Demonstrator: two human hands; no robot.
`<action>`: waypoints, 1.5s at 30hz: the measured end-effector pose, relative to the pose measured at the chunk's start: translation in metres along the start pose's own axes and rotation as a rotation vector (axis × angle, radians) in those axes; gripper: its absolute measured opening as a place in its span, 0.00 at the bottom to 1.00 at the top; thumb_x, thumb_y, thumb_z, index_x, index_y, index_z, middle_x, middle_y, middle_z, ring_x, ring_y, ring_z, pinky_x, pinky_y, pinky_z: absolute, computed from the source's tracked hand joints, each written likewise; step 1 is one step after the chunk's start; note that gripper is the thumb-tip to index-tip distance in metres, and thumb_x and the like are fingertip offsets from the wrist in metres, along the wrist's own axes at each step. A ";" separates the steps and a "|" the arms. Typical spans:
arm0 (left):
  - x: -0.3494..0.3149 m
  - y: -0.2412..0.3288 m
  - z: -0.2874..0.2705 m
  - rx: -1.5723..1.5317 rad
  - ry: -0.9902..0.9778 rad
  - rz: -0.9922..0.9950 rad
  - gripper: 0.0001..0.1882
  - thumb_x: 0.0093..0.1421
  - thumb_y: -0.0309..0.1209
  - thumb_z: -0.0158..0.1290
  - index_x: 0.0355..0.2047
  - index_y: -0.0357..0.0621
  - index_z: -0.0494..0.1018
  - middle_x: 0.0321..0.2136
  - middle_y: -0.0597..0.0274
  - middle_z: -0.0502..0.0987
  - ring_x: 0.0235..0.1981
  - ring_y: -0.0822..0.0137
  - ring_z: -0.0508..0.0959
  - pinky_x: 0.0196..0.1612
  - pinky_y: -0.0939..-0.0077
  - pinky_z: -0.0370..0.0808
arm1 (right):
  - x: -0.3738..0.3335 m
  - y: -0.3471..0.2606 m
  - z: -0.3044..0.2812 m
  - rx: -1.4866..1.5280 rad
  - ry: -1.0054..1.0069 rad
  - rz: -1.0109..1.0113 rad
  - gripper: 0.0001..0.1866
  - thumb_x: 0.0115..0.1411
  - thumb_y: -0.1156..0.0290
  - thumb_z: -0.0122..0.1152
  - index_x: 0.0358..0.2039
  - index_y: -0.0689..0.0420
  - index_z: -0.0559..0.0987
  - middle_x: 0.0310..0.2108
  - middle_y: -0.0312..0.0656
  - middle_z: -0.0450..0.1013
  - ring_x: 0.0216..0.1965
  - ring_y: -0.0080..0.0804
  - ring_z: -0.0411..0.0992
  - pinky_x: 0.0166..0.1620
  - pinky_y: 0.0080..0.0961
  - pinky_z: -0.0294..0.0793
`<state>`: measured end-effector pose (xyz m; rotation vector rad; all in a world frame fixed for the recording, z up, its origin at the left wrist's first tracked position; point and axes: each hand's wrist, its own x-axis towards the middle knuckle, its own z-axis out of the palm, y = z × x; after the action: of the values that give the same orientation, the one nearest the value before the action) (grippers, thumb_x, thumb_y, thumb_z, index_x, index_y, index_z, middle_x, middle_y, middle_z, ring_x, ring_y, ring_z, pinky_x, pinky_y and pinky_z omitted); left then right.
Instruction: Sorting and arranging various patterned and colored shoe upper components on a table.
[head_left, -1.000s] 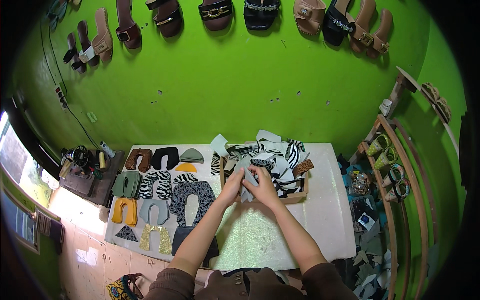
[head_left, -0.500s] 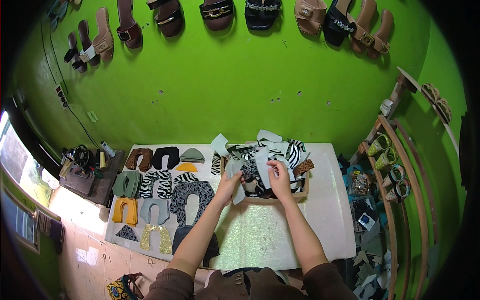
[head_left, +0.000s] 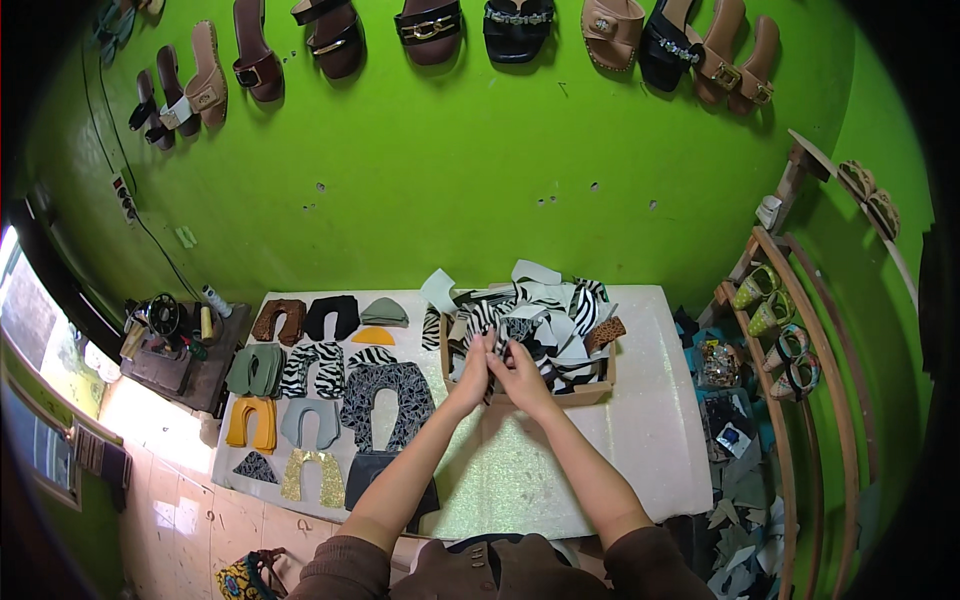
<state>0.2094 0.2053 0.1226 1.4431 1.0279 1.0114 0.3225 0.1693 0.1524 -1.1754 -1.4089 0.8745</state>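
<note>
A shallow cardboard box (head_left: 575, 397) on the table is heaped with cut material scraps, many zebra-striped, others plain pale grey. Over its front left part my hands meet. My left hand (head_left: 474, 372) and my right hand (head_left: 518, 375) are closed, fingertips close together, on a dark patterned scrap (head_left: 501, 345); its exact print and outline are partly hidden by my fingers. Beyond the fingers lie a zebra-striped scrap (head_left: 482, 314) and a grey-and-black patterned scrap (head_left: 517, 328). A leopard-print piece (head_left: 605, 334) sticks out at the box's right side.
Left of the box, cut pieces lie in rows: green ones (head_left: 255, 369), yellow ones (head_left: 250, 424), a large grey-patterned one (head_left: 410, 390) and gold ones (head_left: 303, 476). A sewing machine (head_left: 160, 318) stands far left; a wooden rack (head_left: 775, 260) with sandals is at right.
My hands have come together toward the left front of the box. The pale grey pieces between them have left my fingers, and a dark patterned scrap is now held there.
</note>
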 end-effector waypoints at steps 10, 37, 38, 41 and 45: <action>-0.011 0.021 -0.006 -0.105 0.018 -0.006 0.30 0.65 0.48 0.20 0.53 0.40 0.62 0.48 0.51 0.64 0.47 0.63 0.65 0.51 0.73 0.60 | 0.020 0.009 -0.024 0.357 0.103 0.177 0.14 0.60 0.71 0.48 0.45 0.62 0.69 0.38 0.36 0.71 0.38 0.19 0.66 0.42 0.16 0.65; -0.045 0.047 -0.049 -0.919 -0.325 -0.256 0.23 0.57 0.26 0.44 0.54 0.40 0.56 0.43 0.49 0.71 0.46 0.58 0.72 0.47 0.65 0.72 | 0.003 -0.013 -0.054 0.742 -0.200 0.250 0.14 0.60 0.75 0.45 0.48 0.60 0.65 0.36 0.41 0.72 0.37 0.27 0.71 0.42 0.24 0.71; -0.048 0.047 -0.050 -0.974 -0.360 -0.252 0.26 0.56 0.23 0.44 0.56 0.41 0.53 0.44 0.48 0.70 0.46 0.56 0.72 0.48 0.64 0.72 | 0.002 -0.011 -0.054 0.723 -0.188 0.261 0.15 0.60 0.75 0.45 0.48 0.60 0.64 0.36 0.40 0.72 0.38 0.27 0.70 0.43 0.23 0.71; -0.052 0.044 -0.054 -0.855 -0.330 -0.286 0.30 0.53 0.18 0.44 0.56 0.42 0.51 0.45 0.50 0.69 0.47 0.56 0.71 0.49 0.63 0.71 | 0.001 -0.013 -0.058 0.644 -0.231 0.353 0.16 0.59 0.77 0.44 0.49 0.60 0.64 0.37 0.40 0.72 0.38 0.26 0.70 0.43 0.22 0.70; -0.055 0.038 -0.059 -0.775 -0.390 -0.272 0.30 0.51 0.16 0.46 0.55 0.42 0.53 0.44 0.53 0.69 0.46 0.59 0.71 0.47 0.66 0.71 | 0.002 -0.005 -0.060 0.563 -0.278 0.363 0.17 0.57 0.81 0.44 0.48 0.60 0.65 0.37 0.41 0.73 0.38 0.25 0.70 0.42 0.21 0.70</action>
<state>0.1401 0.1651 0.1624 0.7820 0.4411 0.7590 0.3808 0.1646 0.1682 -0.9013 -1.0590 1.6197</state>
